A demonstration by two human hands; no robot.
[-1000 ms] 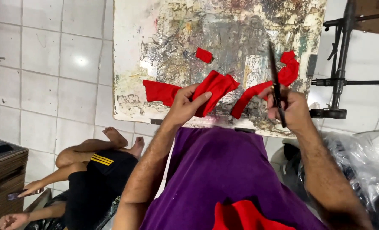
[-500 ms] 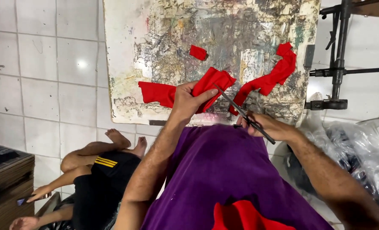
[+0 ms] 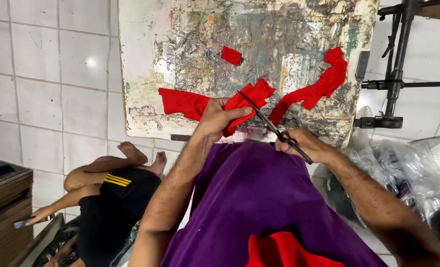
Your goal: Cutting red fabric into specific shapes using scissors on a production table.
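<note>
My left hand (image 3: pixel 219 118) is closed on a folded red cloth piece (image 3: pixel 247 101), thumb on top, pinching it near its lower end. My right hand (image 3: pixel 306 146) is wrapped around the handles of a pair of dark scissors (image 3: pixel 274 129); the blades are parted narrowly, their tips at the cloth's upper right edge. The scissors run on a diagonal from lower right to upper left, and the held cloth slants the other way, so blades and fabric cross just right of my left thumb. The left hand is the nearer one to the cloth; the right stands off by the length of the blades.

Left of my grip a flat red strip (image 3: pixel 183 104) trails along the paint-crusted board (image 3: pixel 140 59). A long twisted red strip (image 3: pixel 314 91) lies to the right, apart from the blades, and a small red scrap (image 3: pixel 231 55) sits higher up. The board's near edge runs just under both hands; purple fabric (image 3: pixel 259 198) covers my lap below it. Another person's legs (image 3: pixel 106 168) rest on the tiled floor (image 3: pixel 42 99) at lower left, well apart.
</note>
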